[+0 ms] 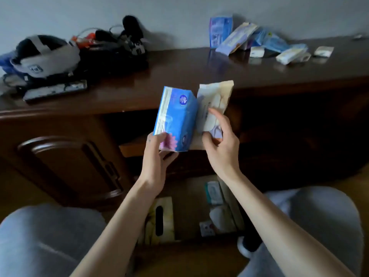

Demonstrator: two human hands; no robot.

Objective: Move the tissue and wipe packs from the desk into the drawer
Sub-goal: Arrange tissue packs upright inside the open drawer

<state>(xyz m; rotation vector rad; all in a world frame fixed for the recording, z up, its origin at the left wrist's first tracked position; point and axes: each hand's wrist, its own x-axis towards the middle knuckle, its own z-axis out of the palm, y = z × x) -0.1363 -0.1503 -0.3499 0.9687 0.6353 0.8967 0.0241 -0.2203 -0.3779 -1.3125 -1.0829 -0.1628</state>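
Blue tissue pack (175,118) held upright in front of the desk (179,76), left hand (157,154) curled round its base. Right hand (219,144) pinches the cream wipe pack (214,104) beside it. Open drawer (189,206) below holds a few packs; several remain on the desk (257,43). Roughly halfway.

Two packs (175,118) in hands (157,154)

Far desk packs (259,44) blurred, labels unreadable
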